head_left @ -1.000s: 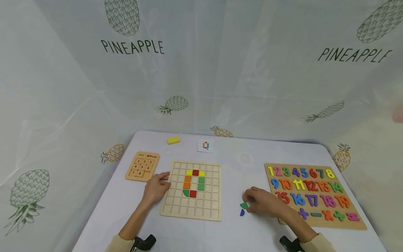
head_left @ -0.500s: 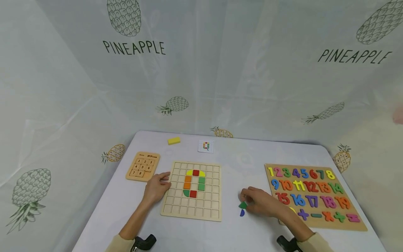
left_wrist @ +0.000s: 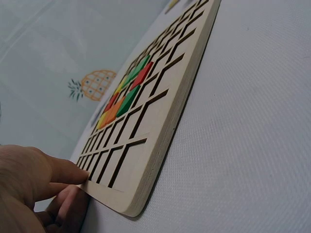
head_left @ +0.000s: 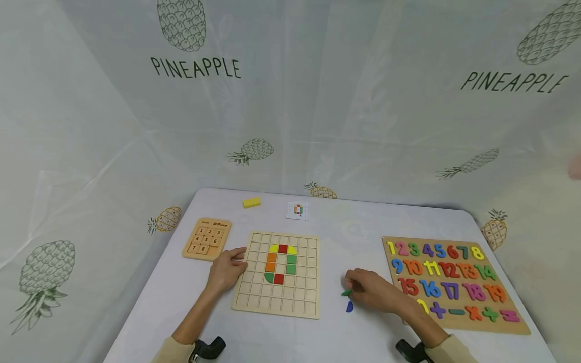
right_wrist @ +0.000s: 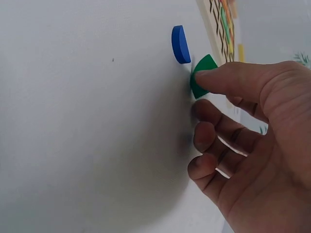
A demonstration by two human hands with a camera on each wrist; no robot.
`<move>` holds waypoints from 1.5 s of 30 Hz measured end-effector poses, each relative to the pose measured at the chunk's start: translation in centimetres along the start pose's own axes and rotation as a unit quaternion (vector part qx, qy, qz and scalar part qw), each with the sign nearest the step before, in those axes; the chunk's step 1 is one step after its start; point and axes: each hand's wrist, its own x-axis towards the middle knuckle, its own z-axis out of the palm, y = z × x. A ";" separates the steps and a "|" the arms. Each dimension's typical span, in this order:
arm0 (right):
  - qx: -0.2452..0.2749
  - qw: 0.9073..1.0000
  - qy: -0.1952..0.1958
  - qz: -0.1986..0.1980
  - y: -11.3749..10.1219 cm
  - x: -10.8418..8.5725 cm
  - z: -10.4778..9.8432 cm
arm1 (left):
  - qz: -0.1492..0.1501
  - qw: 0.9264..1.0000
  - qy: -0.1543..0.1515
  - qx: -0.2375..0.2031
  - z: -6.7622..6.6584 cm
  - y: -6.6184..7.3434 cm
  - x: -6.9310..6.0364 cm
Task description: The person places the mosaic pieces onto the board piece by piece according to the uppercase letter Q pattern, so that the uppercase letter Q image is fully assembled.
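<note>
My left hand (head_left: 225, 270) rests at the left edge of a wooden grid board (head_left: 254, 297), its fingertips touching the rim. Coloured tiles sit in the grid as a ring, among them a red tile (head_left: 279, 279), an orange tile (head_left: 271, 266) and a green tile (head_left: 291, 268). To the right of the board, my right hand (head_left: 374, 290) pinches a green quarter-circle tile (right_wrist: 204, 77) between thumb and fingers, tilted just over the table. A blue curved-edge tile (right_wrist: 180, 44) lies on the table close to it. Part of the green tile is hidden behind the thumb.
A number puzzle board (head_left: 460, 312) lies at the right, partly under my right forearm. A wooden sliding number puzzle (head_left: 207, 239) is at the left. Toward the back lie a yellow block (head_left: 251, 202) and a pattern card (head_left: 297, 210). A pineapple-print curtain (head_left: 290, 111) surrounds the table.
My right hand has moved slightly left, and the green tile has tilted until it shows nearly edge-on in the head view. The left hand and grid board stay in place.
</note>
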 end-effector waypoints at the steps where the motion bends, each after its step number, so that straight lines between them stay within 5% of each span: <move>1: 0.008 1.000 -0.001 0.001 0.0 0.1 0.0 | 0.000 1.000 0.000 0.001 0.0 0.0 0.0; 10: 0.061 0.998 0.013 -0.030 -1.0 1.5 0.5 | -0.005 1.000 0.002 -0.001 0.0 0.3 0.0; 18: 0.106 0.990 0.034 -0.089 -4.1 4.5 1.5 | -0.002 1.000 0.000 0.004 0.0 0.6 0.2; 28: 0.085 0.986 0.057 -0.131 -7.4 8.5 3.9 | -0.005 1.000 0.001 0.006 0.2 0.5 0.2; 36: 0.130 0.984 0.073 -0.092 -8.7 9.2 4.7 | -0.010 1.000 0.003 0.000 0.3 0.3 0.1; 45: 0.086 0.990 0.097 -0.051 -8.9 9.4 5.6 | -0.009 1.000 0.002 0.007 0.0 0.1 0.1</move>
